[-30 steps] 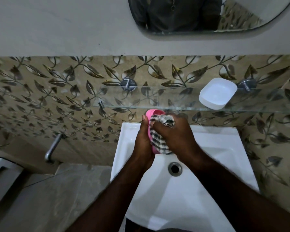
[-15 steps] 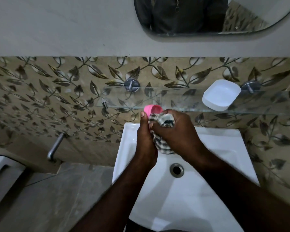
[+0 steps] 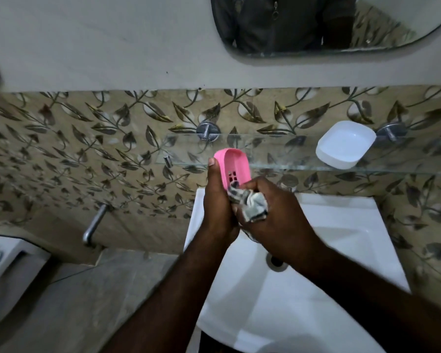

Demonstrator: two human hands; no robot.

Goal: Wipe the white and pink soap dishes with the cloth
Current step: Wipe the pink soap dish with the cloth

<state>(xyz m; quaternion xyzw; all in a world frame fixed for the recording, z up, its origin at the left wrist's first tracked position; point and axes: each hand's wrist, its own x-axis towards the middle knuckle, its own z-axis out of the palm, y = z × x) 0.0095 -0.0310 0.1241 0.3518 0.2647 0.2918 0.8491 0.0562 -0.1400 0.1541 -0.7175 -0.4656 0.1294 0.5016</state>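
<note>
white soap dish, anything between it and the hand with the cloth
Nothing visible blocks it. The white soap dish sits on the glass shelf, up and right of the right hand gripping the cloth. The left hand holds the pink soap dish, off that path.

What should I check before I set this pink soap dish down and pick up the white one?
1. Left hand grips the pink soap dish: ok.
2. Right hand holds the cloth at the dish's lower end: ok.
3. Pink dish wiped all over: cannot tell.
4. White soap dish sits on the glass shelf, open side up: ok.
5. Bare shelf beside it for the pink dish: ok.
</note>
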